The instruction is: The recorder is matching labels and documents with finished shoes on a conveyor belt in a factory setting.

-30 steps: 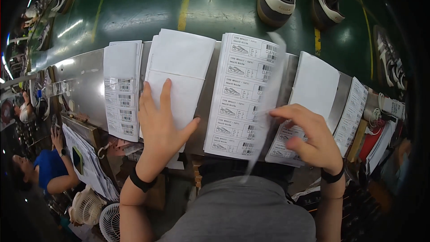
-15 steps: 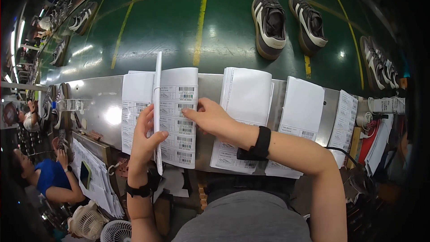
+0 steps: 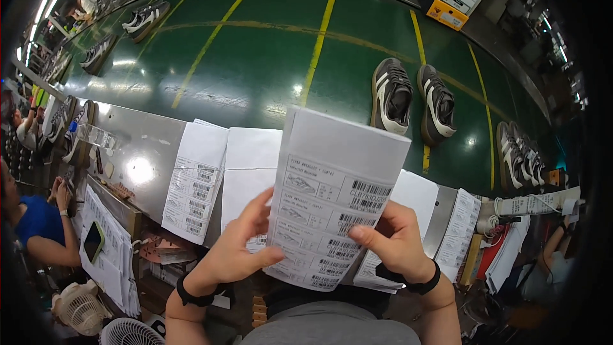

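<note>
In front of my body, between both hands, I hold a bundle of white label sheets (image 3: 319,217) raised above the metal bench and slightly tilted. Printed barcodes and small shoe drawings cover its lower part. My left hand (image 3: 239,246) is closed on the left edge, thumb in front and fingertips partly hidden behind the paper. My right hand (image 3: 401,241) grips the right edge, its thumb pressing on the front. Left of the bundle lie a label stack (image 3: 191,185) and another white stack (image 3: 252,147). To the right sits a partly covered white stack (image 3: 415,191).
Beyond the metal bench (image 3: 143,134) runs a green conveyor belt (image 3: 255,83) carrying dark sneakers (image 3: 391,97) with white stripes. Another label stack (image 3: 461,217) lies at right. A co-worker in blue (image 3: 41,227) sits at left near a phone (image 3: 94,241) on papers.
The bundle has come up off the bench and now faces me in both hands. Before, my left hand held a sheet edge-on while my right touched the labels. The head view has shifted.
</note>
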Motion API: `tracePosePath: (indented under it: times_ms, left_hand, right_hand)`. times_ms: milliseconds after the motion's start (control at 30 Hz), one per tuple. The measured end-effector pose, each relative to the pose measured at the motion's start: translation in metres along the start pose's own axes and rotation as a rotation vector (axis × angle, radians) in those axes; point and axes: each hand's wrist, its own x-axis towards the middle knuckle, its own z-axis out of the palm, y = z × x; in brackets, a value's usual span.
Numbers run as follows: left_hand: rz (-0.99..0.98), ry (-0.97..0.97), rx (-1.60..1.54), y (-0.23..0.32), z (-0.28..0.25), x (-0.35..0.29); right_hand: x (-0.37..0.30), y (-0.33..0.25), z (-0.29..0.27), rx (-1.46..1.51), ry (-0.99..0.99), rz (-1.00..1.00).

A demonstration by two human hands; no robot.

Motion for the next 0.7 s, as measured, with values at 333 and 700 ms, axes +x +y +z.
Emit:
tracePosePath:
  times_ms: [333, 700]
  left_hand:
    - [0.012, 0.069, 0.022, 0.021, 0.026, -0.005]
    - [0.182, 0.223, 0.247, 0.012, 0.039, -0.008]
  right_hand:
    - [0.009, -0.01, -0.027, 0.159, 0.19, 0.012]
    - [0.0, -0.025, -0.021, -0.181, 0.397, -0.115]
